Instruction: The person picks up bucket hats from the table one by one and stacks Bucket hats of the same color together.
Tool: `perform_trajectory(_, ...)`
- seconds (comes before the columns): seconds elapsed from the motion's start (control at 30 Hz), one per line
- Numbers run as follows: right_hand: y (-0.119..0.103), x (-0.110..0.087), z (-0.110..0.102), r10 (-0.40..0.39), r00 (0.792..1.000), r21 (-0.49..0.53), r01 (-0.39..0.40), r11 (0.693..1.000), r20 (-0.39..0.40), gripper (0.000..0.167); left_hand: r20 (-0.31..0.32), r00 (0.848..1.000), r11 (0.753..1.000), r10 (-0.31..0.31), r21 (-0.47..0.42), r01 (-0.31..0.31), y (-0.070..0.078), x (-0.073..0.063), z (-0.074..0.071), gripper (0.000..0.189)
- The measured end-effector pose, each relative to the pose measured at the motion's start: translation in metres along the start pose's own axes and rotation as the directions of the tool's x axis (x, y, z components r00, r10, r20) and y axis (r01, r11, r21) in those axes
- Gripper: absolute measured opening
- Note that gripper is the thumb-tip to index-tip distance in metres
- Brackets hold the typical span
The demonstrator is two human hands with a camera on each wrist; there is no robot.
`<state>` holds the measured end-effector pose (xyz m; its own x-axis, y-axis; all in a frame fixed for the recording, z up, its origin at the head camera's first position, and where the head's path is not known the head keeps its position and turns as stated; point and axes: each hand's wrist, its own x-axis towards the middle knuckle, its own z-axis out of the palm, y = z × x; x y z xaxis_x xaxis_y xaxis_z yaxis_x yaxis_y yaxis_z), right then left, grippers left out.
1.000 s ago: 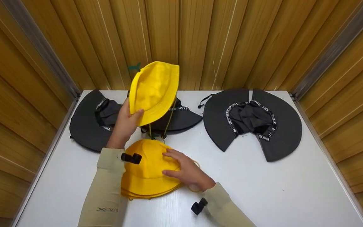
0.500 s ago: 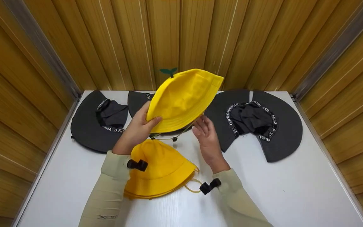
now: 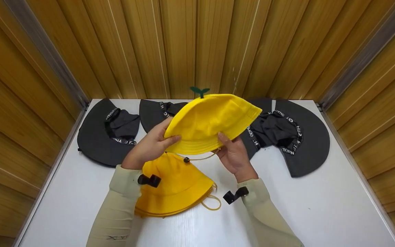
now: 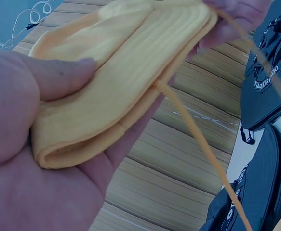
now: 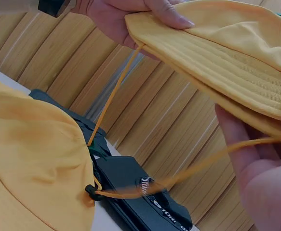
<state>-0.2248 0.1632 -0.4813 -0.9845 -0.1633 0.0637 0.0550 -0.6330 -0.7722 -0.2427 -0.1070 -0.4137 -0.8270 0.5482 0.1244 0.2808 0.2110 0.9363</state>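
Note:
Both hands hold a bright yellow bucket hat (image 3: 211, 120) in the air, its brim folded flat and a green sprout (image 3: 201, 91) on top. My left hand (image 3: 151, 142) grips the left end of the brim, thumb on the near side and fingers behind, as the left wrist view shows. At the right part of the brim, my right hand (image 3: 234, 156) pinches it with the thumb in front. A thin yellow chin cord (image 5: 116, 96) hangs in a loop under the hat, with a black cord stopper (image 3: 186, 160). Below lie stacked yellow hats (image 3: 173, 192), partly behind the left sleeve.
Dark grey wide-brimmed hats lie along the back of the white table (image 3: 338, 206): one at left (image 3: 93, 137), one in the middle (image 3: 149, 113) partly covered, and one at right (image 3: 310, 147). Wood-patterned walls (image 3: 211, 44) enclose the back and sides. A cord loop (image 3: 213, 203) sticks out from the stack.
The left hand has carried the yellow hat rightward, then lower, over the table. The right hand has left the stacked hats, risen, and taken hold of the brim.

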Motion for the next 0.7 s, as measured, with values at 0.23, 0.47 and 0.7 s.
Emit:
perform_trajectory(0.23, -0.001, 0.001, 0.005, -0.022, 1.0, 0.007, 0.022, 1.0, -0.018, 0.024, -0.125, 0.992, 0.997, -0.003, -0.077, -0.007, -0.007, -0.001, 0.001, 0.055)
perform_trajectory(0.47, 0.002, 0.001, 0.012, -0.099, 0.995, 0.048, 0.099, 0.994, -0.001, 0.021, -0.391, 0.92, 0.939, -0.001, -0.316, -0.133, -0.023, -0.008, 0.007, 0.056)
perform_trajectory(0.7, 0.01, 0.002, 0.02, -0.143, 0.989, 0.141, 0.148, 0.979, -0.043, 0.021, -0.463, 0.88, 0.813, -0.104, -0.549, -0.193, -0.036, -0.006, 0.031, 0.051)
